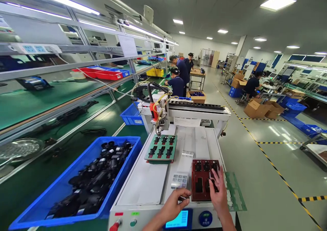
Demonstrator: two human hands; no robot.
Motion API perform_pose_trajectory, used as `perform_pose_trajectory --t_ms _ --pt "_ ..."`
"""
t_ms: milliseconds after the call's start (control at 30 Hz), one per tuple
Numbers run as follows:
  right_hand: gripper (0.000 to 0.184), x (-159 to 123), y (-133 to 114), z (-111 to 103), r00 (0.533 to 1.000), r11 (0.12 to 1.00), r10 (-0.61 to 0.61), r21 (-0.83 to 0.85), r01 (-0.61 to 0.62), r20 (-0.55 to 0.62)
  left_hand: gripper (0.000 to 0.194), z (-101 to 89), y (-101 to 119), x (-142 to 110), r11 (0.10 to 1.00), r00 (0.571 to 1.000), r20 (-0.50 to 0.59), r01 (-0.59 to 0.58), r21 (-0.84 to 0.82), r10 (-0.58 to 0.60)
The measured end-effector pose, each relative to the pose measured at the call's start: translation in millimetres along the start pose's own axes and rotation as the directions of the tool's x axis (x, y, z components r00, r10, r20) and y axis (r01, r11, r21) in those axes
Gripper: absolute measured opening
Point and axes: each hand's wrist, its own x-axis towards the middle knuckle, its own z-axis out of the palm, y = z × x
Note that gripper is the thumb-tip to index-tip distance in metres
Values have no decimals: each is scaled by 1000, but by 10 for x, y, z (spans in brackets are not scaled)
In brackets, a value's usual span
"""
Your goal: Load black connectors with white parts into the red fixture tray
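Observation:
My right hand [217, 189] lies on a dark red fixture tray [197, 171] at the front right of a white machine bed [150, 181]. Its fingers pinch a small black part seated in the tray. My left hand [176, 200] rests at the tray's lower left edge, fingers curled, thumb and forefinger pressed together on something I cannot make out. The tray holds several black parts in its pockets. Farther back on the bed a green fixture tray [161, 148] with black parts sits under the machine's tool head [158, 113].
A blue bin [76, 181] full of black parts stands left of the machine. A green lid plate [235, 192] lies right of the red tray. The control panel [178, 220] with buttons and screen faces me. Shelving runs along the left. Several people work in the background near cardboard boxes [257, 108].

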Motion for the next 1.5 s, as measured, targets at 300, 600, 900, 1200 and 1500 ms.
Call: perform_pose_trajectory --t_ms 300,600,900,1200,1500 --pt "103 305 -959 310 945 866 327 394 -308 21 64 155 446 12 875 986 143 -10 -484 90" --pt "79 150 -1160 513 984 912 178 379 -158 -18 79 89 605 -201 756 993 47 -52 -652 110" --pt "81 30 -1298 430 960 840 237 464 -281 152 54 -42 912 -293 851 967 -250 -174 -495 52" --pt "84 -64 -1192 512 955 841 231 457 -291 185 50 19 952 -306 831 972 -200 -211 -514 123" --pt "87 -45 -1187 477 950 845 226 443 -301 215 53 23 943 -321 831 971 -201 -216 -513 129"
